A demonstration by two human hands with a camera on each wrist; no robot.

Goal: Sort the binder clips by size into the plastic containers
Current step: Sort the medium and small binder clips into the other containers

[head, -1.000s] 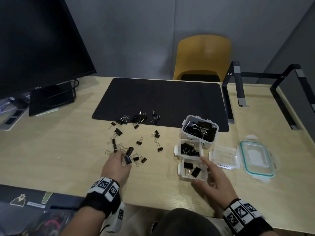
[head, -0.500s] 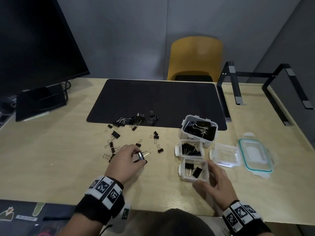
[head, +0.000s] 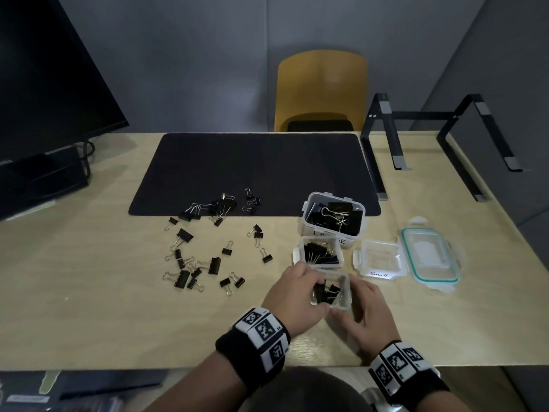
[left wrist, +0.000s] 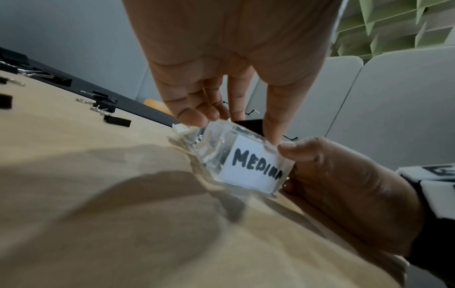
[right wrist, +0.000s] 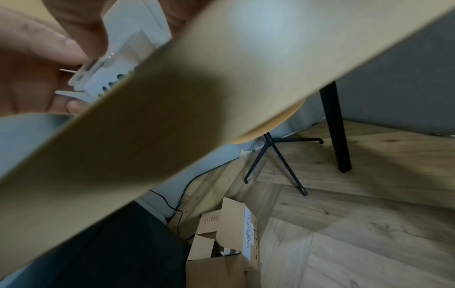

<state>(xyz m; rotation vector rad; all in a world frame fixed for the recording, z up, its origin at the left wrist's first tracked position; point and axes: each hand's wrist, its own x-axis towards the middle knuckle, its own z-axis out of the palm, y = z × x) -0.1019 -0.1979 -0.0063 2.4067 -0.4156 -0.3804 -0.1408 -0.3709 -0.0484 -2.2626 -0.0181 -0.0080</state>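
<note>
Right now my left hand (head: 292, 295) reaches over the near container's left rim, fingers curled down into it, fingertips (left wrist: 192, 115) at the rim beside the black clips inside; whether they pinch a clip I cannot tell. My right hand (head: 367, 315) cups the medium container (head: 341, 292) from the 5 o'clock side, thumb (left wrist: 293, 151) pressed on its near wall beside the "MEDIU…" label (left wrist: 253, 165), fingers wrapped along its right side. That container looks tipped, its open mouth leaning toward 10 o'clock, and a few binder clips (head: 325, 291) sit in it.

Just past it at 12 o'clock stands a second small container (head: 297, 254) packed with black clips, their wire handles pointing roughly toward 6 o'clock. Beyond that, still at 12 o'clock, is the tall tub (head: 307, 227) of large clips, upright, with wire loops crossing on top. At 2 o'clock from my hands the container labelled "Small" (head: 378, 260) lies beside a teal-rimmed lid (head: 429, 257), whose long axis runs 12 to 6.

Out at 9 to 11 o'clock the loose clips (head: 205, 257) are scattered on the wooden desk (head: 89, 278), pointing every which way, some touching, the farthest cluster lying on the near edge of the black desk mat (head: 255, 162).
</note>
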